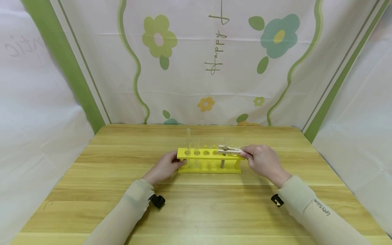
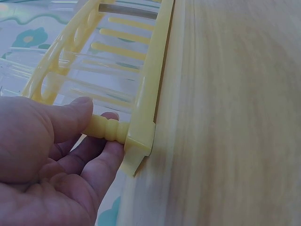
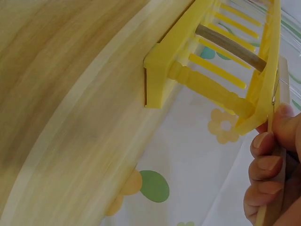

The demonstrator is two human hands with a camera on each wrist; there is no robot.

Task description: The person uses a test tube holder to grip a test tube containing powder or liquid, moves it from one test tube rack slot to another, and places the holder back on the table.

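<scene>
A yellow test tube rack [image 1: 209, 171] stands upright on the table. My left hand [image 1: 163, 167] grips its left end post [image 2: 110, 128] between thumb and fingers. My right hand [image 1: 264, 161] pinches the handle of a wooden test tube clamp [image 1: 234, 150], whose jaws lie around a test tube just above the rack's top. This test tube [image 1: 222, 164] sits in a hole toward the rack's right end, with brownish contents [image 3: 230, 46] in its lower part. Two clear test tubes, one taller [image 1: 188, 137] and one shorter [image 1: 196, 161], stand in the left holes.
Wooden table [image 1: 196, 211] surface extends all around the rack. Behind the far edge hangs a white cloth [image 1: 190, 78] printed with flowers and lettering. Small pegs [image 1: 205, 147] rise along the rack's back. Black wrist cameras [image 1: 157, 200] sit at both sleeves.
</scene>
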